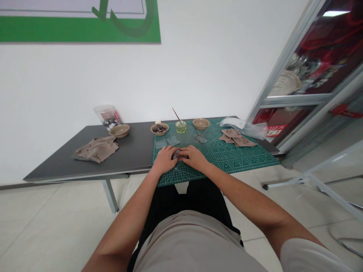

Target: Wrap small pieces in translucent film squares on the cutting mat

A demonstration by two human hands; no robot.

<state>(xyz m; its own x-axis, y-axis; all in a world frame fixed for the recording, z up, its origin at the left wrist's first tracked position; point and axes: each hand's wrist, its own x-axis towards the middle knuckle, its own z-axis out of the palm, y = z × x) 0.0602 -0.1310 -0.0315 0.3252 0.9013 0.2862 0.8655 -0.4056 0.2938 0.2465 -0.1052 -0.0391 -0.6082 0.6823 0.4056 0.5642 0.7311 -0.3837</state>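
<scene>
My left hand [165, 160] and my right hand [195, 157] meet low over the green cutting mat [238, 158]. The fingers of both are closed on a small grey piece [177, 153], largely hidden between them. Just beyond my left hand, two flat grey-blue rectangles [173, 141] lie side by side on the mat. A darker grey rectangle [201, 138] lies beyond my right hand. Behind these stands a small glass [180, 127] of yellow-green liquid with a thin stick [176, 114] leaning in it.
A tan bowl [159, 129] of dark bits is left of the glass; another tan bowl [201, 123] is right. Brown cloths [98, 149] [236, 137] lie on both sides. A clear plastic bag [249, 127], a third bowl [119, 130] and a clear jar [107, 115] line the back.
</scene>
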